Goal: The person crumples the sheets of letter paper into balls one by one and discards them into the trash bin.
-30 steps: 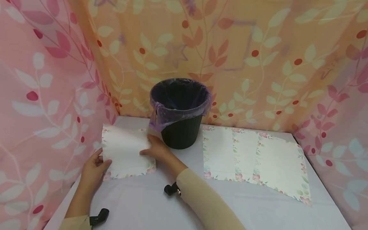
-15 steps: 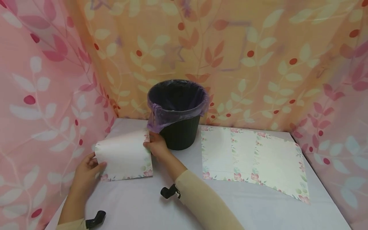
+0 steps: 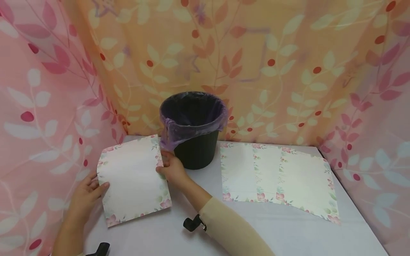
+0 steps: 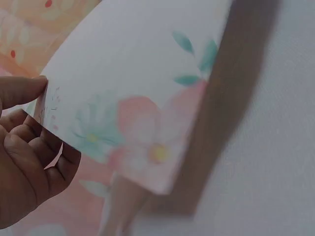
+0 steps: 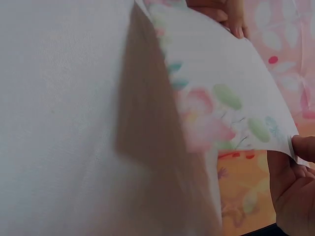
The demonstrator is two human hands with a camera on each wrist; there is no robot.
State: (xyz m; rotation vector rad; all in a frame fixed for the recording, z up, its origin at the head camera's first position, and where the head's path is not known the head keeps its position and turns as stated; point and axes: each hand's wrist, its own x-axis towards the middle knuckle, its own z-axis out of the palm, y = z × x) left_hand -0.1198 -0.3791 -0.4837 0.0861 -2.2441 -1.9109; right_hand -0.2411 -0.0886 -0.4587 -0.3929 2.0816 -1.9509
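Item: floral sheet [image 3: 132,177], pinched by our left hand [image 3: 84,196] at 9 o'clock and right hand [image 3: 173,169] at 3, bin [image 3: 192,129] just beside, bare table [image 3: 179,241] at 6.

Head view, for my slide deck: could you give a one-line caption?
Both hands, left and right, hold a floral-bordered sheet beside a lined bin.

White sheet [image 3: 132,177] with pink-and-green floral border; black bin [image 3: 196,151], purple liner [image 3: 192,121]; peach and pink leaf-print curtains [image 3: 256,64].
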